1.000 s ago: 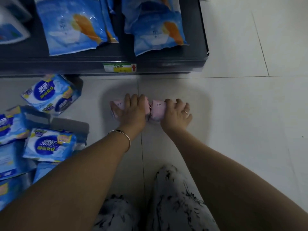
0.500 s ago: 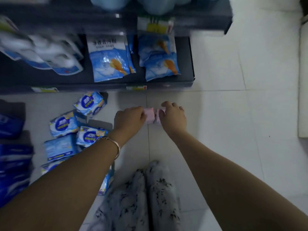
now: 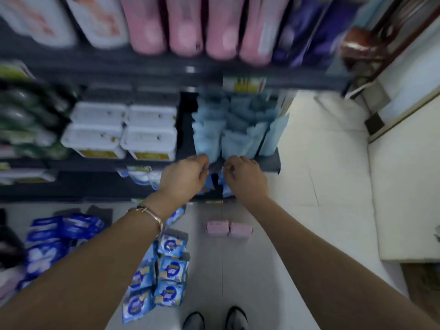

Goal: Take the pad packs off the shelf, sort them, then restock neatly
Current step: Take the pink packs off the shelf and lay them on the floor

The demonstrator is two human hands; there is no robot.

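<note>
Across the upper half of the frame, blurred: dark shelving unit (image 3: 152,67) over pale tiled floor (image 3: 333,163). Along the top edge, tall pink packs (image 3: 181,27) upright side by side, whitish ones to their left, purple to their right. Centre left on the middle shelf, white tubs (image 3: 123,129), two by two. Just right of them, in the middle of the frame, light-blue pad packs (image 3: 235,129): soft, plain, upright, in crowded and uneven rows up to the shelf's front lip. Lower left, loose on the floor, blue-and-white pad packs (image 3: 170,270) with round dark-blue logos, beside darker blue packs (image 3: 64,229), part hidden by the left forearm. At the lip below the light-blue packs, left hand (image 3: 184,178) and right hand (image 3: 246,179), close together, knuckles up, fingers curled; impossible to tell through the blur whether anything is gripped. Below the hands, two small pink packs (image 3: 217,228) end to end on the floor. Bottom centre, shoes (image 3: 194,321). On the left wrist, thin bracelet (image 3: 152,216).
</note>
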